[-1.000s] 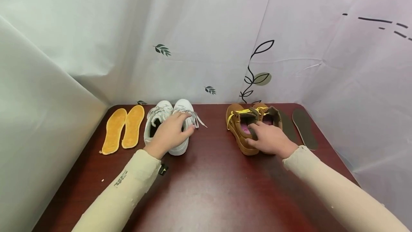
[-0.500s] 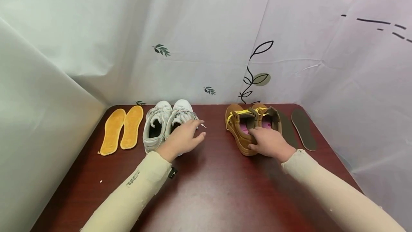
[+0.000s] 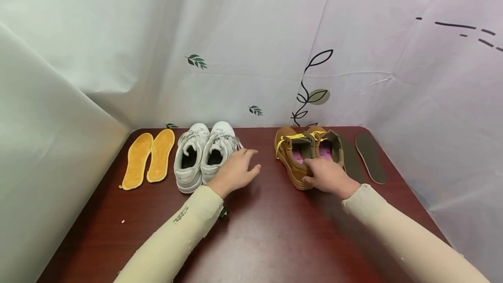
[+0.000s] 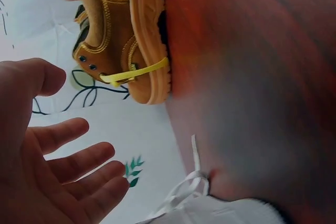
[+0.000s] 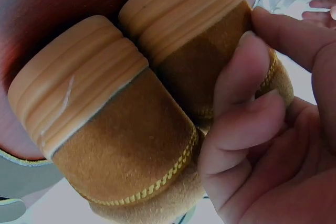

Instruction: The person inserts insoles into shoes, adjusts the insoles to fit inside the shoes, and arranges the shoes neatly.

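My left hand (image 3: 237, 171) is held over the table just right of the white sneakers, fingers spread and holding nothing. In the left wrist view the left hand (image 4: 63, 166) faces a brown suede shoe (image 4: 113, 24) with yellow laces. At that shoe's heel, my right hand (image 3: 330, 176) grips the collar, thumb on the outer side. The right wrist view shows curled fingers (image 5: 244, 72) against the heel of the gripped shoe, with the second brown shoe (image 5: 126, 140) beside it. Pink lining shows inside both brown shoes. Two white sneakers (image 3: 188, 182) stand side by side, laces loose.
Two orange insoles (image 3: 135, 160) lie at the table's left. At the right lie two dark insoles (image 3: 371, 158), one partly hidden behind the brown shoes. White patterned cloth (image 3: 235, 47) walls the dark red table (image 3: 267, 230) at the back and sides.
My left hand has moved right, from over the white sneakers to the space beside them. My right hand has stayed at the brown shoe's heel, its thumb closing in on it.
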A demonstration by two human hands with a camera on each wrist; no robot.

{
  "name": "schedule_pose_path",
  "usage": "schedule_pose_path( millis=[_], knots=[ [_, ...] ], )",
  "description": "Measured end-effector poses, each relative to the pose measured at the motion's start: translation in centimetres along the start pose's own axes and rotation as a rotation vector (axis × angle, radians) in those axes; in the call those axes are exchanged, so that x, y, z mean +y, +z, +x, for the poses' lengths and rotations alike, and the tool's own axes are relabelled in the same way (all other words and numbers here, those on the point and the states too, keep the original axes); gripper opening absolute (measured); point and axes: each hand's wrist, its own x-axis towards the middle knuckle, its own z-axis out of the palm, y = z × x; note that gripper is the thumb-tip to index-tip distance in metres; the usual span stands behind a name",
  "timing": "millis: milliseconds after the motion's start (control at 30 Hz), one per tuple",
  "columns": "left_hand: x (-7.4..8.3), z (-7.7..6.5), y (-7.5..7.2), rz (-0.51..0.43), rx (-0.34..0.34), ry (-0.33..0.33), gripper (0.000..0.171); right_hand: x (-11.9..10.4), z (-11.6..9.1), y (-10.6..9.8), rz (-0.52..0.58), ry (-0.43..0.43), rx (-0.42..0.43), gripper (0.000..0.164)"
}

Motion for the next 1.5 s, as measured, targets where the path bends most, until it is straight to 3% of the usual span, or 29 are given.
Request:
schedule_pose_path(
  millis=[200, 367, 633, 1100, 1500],
  knots=[
    [-0.3, 0.2, 0.8, -0.019, 0.003, -0.016, 0.054, -0.3, 0.0, 0.1, 0.000, 0.018, -0.006, 0.025],
    [0.1, 0.1, 1.1, -0.105, -0.030, -0.051, 0.055, -0.4, -0.1, 0.4, 0.018, 0.000, 0.042, 0.025],
    [0.3, 0.2, 1.5, -0.154, -0.060, -0.086, 0.057, -0.3, -0.2, 1.1, 0.051, -0.009, 0.131, 0.028],
    [0.3, 0.1, 2.5, -0.268, -0.094, -0.123, 0.061, -1.7, -0.6, 1.0, 0.001, -0.076, 0.256, 0.035],
    [1.0, 0.3, 2.4, -0.584, -0.029, -0.190, 0.061, -4.1, -1.4, 0.7, -0.007, -0.149, 0.393, 0.030]
  ],
)
